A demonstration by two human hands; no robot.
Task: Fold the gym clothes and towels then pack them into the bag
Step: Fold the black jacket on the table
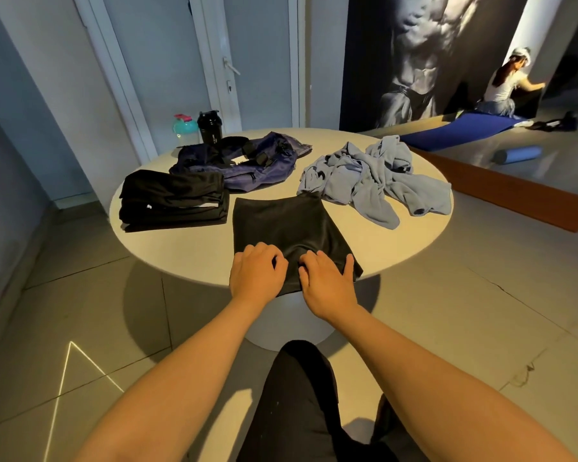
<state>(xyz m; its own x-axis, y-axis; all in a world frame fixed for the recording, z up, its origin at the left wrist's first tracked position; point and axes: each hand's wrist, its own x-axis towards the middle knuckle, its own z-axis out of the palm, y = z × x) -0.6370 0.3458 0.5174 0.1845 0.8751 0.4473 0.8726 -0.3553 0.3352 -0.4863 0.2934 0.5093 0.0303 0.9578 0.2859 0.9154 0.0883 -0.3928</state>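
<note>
Your left hand (257, 273) and right hand (327, 283) lie palms down, side by side. Both grips pinch the black garment (281, 221) — near hem.

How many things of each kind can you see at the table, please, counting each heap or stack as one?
Bottles: 2 (teal bottle, black bottle)
Bag: 1
Towel heap: 1
Black clothes: 2 (folded stack, flat piece)
Total: 6

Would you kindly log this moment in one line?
left hand, right hand: grip black fabric garment; black clothes stack: folded; light-blue terry towels: crumpled; navy bag: collapsed
</note>
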